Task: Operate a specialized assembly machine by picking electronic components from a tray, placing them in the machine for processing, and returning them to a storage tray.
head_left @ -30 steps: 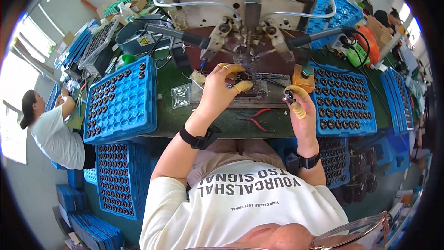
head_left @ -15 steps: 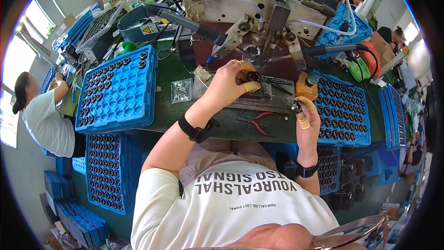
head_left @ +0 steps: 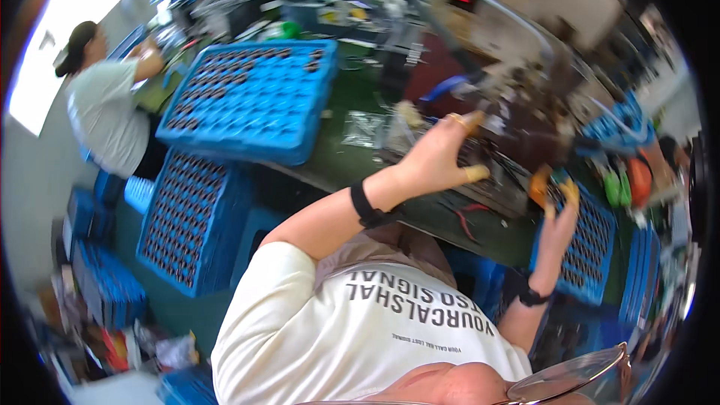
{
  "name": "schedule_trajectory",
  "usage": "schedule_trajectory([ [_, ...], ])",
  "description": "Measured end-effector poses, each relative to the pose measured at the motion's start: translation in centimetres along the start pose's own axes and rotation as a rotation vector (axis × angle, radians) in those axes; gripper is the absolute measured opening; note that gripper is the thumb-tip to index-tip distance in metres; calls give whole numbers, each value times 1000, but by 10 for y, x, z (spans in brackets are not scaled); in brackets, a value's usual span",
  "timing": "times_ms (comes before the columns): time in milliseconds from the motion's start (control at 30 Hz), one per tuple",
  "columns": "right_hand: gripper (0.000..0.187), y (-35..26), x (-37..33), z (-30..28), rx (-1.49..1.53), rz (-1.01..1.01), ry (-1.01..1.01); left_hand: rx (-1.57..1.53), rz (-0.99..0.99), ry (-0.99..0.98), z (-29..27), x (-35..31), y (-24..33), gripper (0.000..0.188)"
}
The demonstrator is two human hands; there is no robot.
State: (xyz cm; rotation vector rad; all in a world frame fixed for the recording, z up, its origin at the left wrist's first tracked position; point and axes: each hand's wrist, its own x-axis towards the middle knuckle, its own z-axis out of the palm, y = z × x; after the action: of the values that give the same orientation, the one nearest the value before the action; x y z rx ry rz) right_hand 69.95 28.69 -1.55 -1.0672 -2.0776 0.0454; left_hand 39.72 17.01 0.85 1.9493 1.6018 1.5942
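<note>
My left hand [head_left: 439, 156], with yellow finger cots on thumb and forefinger, reaches in at the metal fixture [head_left: 499, 193] of a bench machine [head_left: 525, 97]. Its thumb and forefinger are spread apart; the dark area between them is too blurred to make out. Over at the right, my right hand [head_left: 559, 217] pinches a small dark round part [head_left: 555, 193] between cot-covered fingertips. That hand is beside an orange bottle [head_left: 538, 186] and above a blue tray [head_left: 589, 285] filled with similar dark parts. Red-handled pliers [head_left: 466, 221] lie in front of the fixture.
A blue tray [head_left: 281, 101], partly filled with dark round parts, rests on the bench at left. Below it stands another filled blue tray [head_left: 180, 225]. A clear bag [head_left: 365, 129] lies beside the fixture. Another person [head_left: 109, 101] works at far left.
The whole view has swung, shifting the bench to the right and blurring it. My left thumb and forefinger have spread off the dark round part. My right hand still pinches its part.
</note>
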Motion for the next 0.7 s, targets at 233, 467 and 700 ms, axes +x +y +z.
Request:
schedule_trajectory([
  [233, 36, 30, -7, 5, -71, -60, -2, 412, -175, 64, -153, -51, -16, 31],
  [467, 33, 23, 3, -7, 40, 18, -71, 968, -714, 44, -352, -104, -102, 36],
  [700, 33, 33, -14, -84, 187, 148, -151, 1169, -665, -246, -400, -95, -166, 38],
])
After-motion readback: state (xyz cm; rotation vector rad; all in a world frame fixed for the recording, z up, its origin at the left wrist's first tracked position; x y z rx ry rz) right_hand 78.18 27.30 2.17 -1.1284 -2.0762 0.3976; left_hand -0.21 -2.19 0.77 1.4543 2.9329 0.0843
